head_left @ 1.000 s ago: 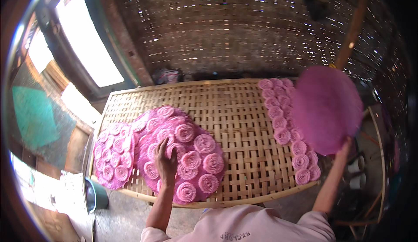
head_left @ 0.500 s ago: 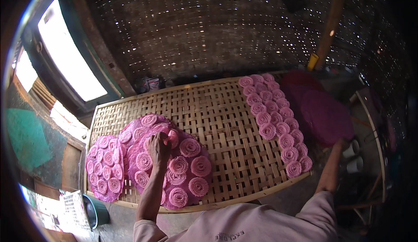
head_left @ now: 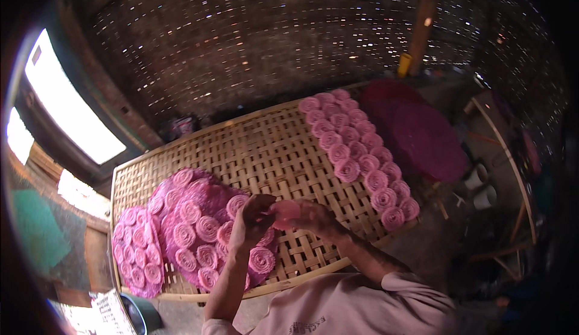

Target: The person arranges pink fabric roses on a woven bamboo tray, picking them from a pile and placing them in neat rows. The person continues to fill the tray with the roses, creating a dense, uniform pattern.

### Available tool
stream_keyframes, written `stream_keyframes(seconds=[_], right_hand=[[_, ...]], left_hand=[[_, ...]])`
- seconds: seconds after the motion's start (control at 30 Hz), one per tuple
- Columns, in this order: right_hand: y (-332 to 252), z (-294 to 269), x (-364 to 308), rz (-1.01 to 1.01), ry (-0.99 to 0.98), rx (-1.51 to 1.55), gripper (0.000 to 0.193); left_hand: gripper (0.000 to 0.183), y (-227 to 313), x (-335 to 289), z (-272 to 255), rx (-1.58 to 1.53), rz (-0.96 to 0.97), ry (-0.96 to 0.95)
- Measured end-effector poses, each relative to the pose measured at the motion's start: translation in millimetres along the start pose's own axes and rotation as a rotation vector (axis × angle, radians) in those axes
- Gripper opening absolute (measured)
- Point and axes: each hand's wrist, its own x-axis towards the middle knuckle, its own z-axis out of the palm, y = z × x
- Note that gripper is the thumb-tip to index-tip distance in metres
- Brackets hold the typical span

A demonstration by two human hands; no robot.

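Both my hands meet over the near middle of the woven bamboo rack. A thin pink disc spans the gap between them, slightly blurred. My left hand has its fingers closed at the disc's left edge. From the right, my right hand grips the disc's other side, covering much of it. Just left of my hands lies a heap of pink coiled rosettes on round magenta sheets. Another rosette-covered sheet overlaps it at the far left.
Rows of pink rosettes line the rack's right end. Beyond them lie dark magenta round sheets, with white cups and a wooden frame nearby. A green bucket stands at lower left. A woven wall closes the back.
My left hand has moved right, off the heap. My right hand has come in from beside the rack's right end and now holds the pink disc with the left. The view has shifted too.
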Motion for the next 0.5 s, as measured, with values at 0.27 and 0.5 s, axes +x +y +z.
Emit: stream_keyframes(seconds=[0.27, 0.5], right_hand=[[-22.1, -90.4, -26.9, -0.029, 0.476, -0.772, 0.032], [-15.8, -139.4, -31.8, -0.109, 0.74, -1.256, 0.033]], left_hand=[[0.046, -81.2, -4.3, -65.4, 1.066, 0.068, 0.247], [0.029, -93.8, 4.0, -57.2, 0.912, 0.149, 0.251]])
